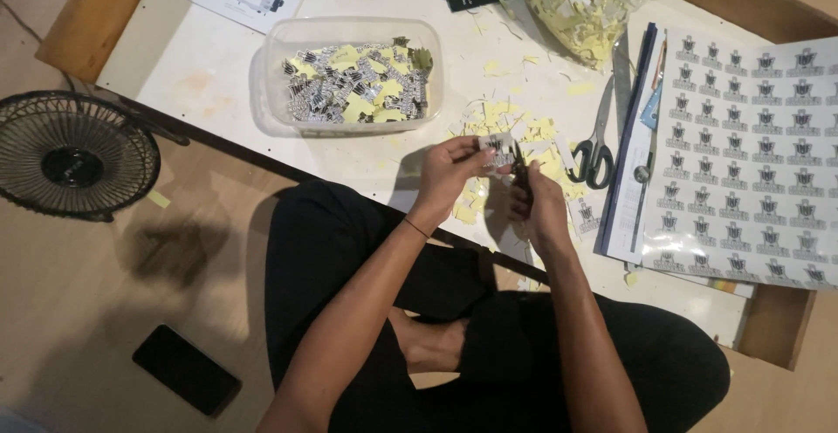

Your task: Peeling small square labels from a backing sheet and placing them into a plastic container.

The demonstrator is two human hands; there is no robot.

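- Sticker piece (pixel 496 149), small and printed, pinched between thumb and fingertips of left hand (pixel 449 175), held up just above the white table (pixel 209 66).
- Right hand (pixel 539 206) closed round a dark pair of scissors (pixel 520 171), blades right at the sticker's edge; whether already biting into the paper, cannot tell.
- Judging by that: trimming step in hand, one sticker being cut free of its yellowish backing.
- Next move calls for a steady pinch, fingertips kept clear of the blades, a slow turn of the piece to follow the outline.
- Just beneath: heap of yellow paper offcuts (pixel 515 127) strewn on the table.
- Further left: clear plastic tub (pixel 271 75) filled with cut stickers and yellow scraps.
- To the right: second, larger scissors (pixel 595 140) lying flat, beside uncut sticker sheets (pixel 751 154).
- Far out: small fan (pixel 74 155) and a dark phone (pixel 186 369) on the floor.
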